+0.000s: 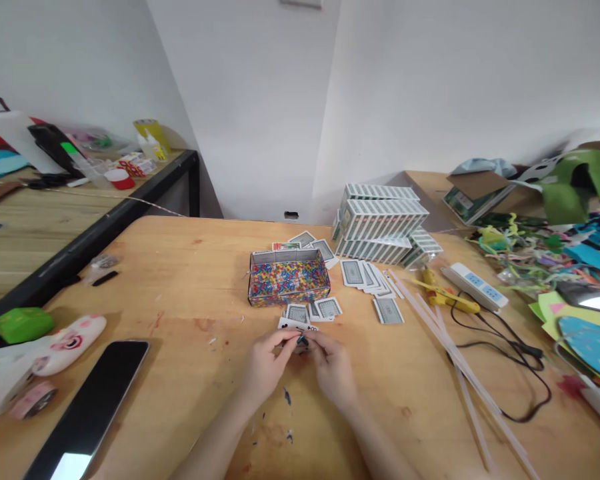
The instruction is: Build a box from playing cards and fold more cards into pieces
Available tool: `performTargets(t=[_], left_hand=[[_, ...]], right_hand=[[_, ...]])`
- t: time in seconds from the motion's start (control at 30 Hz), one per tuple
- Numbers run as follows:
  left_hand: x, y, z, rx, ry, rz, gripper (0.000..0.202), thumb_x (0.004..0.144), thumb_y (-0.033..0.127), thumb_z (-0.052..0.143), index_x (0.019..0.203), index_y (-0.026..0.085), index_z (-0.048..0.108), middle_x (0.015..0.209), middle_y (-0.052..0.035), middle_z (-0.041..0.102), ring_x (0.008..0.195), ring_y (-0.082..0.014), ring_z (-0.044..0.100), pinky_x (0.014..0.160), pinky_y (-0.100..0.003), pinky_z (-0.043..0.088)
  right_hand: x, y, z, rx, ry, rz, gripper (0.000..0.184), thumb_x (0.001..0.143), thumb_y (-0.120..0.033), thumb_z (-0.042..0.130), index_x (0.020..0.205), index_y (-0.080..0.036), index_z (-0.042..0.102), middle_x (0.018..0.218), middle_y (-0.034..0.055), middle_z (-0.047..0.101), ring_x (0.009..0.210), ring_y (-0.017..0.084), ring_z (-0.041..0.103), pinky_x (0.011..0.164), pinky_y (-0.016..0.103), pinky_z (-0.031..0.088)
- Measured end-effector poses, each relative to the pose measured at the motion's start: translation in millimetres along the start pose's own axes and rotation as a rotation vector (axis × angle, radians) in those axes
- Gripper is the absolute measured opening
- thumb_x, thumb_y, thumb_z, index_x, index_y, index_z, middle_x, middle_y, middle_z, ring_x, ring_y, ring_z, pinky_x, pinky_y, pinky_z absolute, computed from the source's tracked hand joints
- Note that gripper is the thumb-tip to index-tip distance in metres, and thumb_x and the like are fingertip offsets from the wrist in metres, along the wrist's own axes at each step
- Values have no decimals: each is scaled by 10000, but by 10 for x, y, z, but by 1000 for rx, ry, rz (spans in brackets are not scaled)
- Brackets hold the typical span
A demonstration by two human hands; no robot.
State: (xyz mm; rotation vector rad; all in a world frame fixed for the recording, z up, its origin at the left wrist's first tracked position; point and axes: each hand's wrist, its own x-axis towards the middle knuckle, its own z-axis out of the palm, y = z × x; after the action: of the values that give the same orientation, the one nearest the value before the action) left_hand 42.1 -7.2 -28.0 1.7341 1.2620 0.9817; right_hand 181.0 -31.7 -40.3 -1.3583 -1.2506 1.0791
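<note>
My left hand [266,365] and my right hand [333,368] meet low over the wooden table [190,280], fingers pinched together on a small dark piece [303,341] that I cannot make out. A playing card [296,325] lies face up right beyond the fingertips. Just past it stands an open box [287,277] patterned in many colours, with a few face-down cards [320,309] at its front. More loose cards [365,275] lie to the right of the box.
Stacked card packs [380,223] stand behind the box. A yellow glue gun [443,293], clear glue sticks [460,360], a white power strip [475,285] and black cable [525,380] lie right. A phone [93,407] and soft toys [65,340] lie left. Dark scraps [287,397] dot the table near me.
</note>
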Motion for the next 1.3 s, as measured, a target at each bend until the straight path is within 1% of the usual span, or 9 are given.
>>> performTargets(t=[0.2,0.3,0.5,0.6,0.7,0.87,1.03,1.17,1.3], left_hand=[[17,-42,-8,59,-45,62,188,776,227,512,883,220,667,917,-43,700,832,-171,650,766,-288,514],[15,-48,9,85,-2,91,156,760,218,530,832,217,668,878,-38,706,794,-166,658,760,-284,518],[-26,-1,78,61,67,88,145,732,182,526,797,201,655,865,-33,712,773,-158,666,749,-260,528],[-40,20,83,49,51,86,184,715,159,517,824,198,659,879,-30,711,786,-155,666,758,-249,525],[-45,32,54,60,-8,66,236,700,139,509,866,201,665,901,-31,707,792,-153,661,776,-253,515],[-23,35,22,-88,-105,-89,258,708,152,507,912,178,663,919,-51,700,791,-160,650,755,-257,506],[51,15,25,-338,-36,-292,197,726,254,555,846,147,668,873,-69,698,804,-188,631,734,-275,489],[83,-38,34,-496,-6,-398,179,701,293,597,771,134,644,745,-44,675,699,-165,609,661,-253,474],[71,-53,59,-601,-46,-436,197,700,337,606,708,143,571,620,16,585,544,-106,537,523,-205,439]], right_hand=[[0,12,12,8,-8,7,255,836,-274,426,959,-247,647,862,65,674,743,224,619,686,342,488],[3,12,23,-45,0,-14,238,833,-254,426,930,-238,642,849,66,673,776,225,616,719,335,471],[-3,31,26,-96,79,-13,196,823,-276,436,852,-199,614,777,61,664,719,198,613,694,304,469],[-7,18,5,-127,91,-31,209,833,-268,402,853,-191,596,776,59,668,723,191,622,699,301,476],[9,-13,-36,-98,63,-32,214,837,-259,383,845,-200,589,779,51,676,715,185,632,693,299,488],[72,-40,-108,32,34,10,178,808,-303,453,805,-205,601,747,42,668,680,191,621,638,304,504],[107,-41,-113,353,44,153,222,735,-400,581,750,-179,574,707,28,634,549,165,597,466,270,490],[93,-47,-85,521,29,248,230,654,-368,675,695,-164,578,613,-9,584,473,124,552,395,232,464],[77,-44,-60,566,69,306,237,615,-351,700,629,-151,574,544,-31,534,411,81,472,343,194,423]])
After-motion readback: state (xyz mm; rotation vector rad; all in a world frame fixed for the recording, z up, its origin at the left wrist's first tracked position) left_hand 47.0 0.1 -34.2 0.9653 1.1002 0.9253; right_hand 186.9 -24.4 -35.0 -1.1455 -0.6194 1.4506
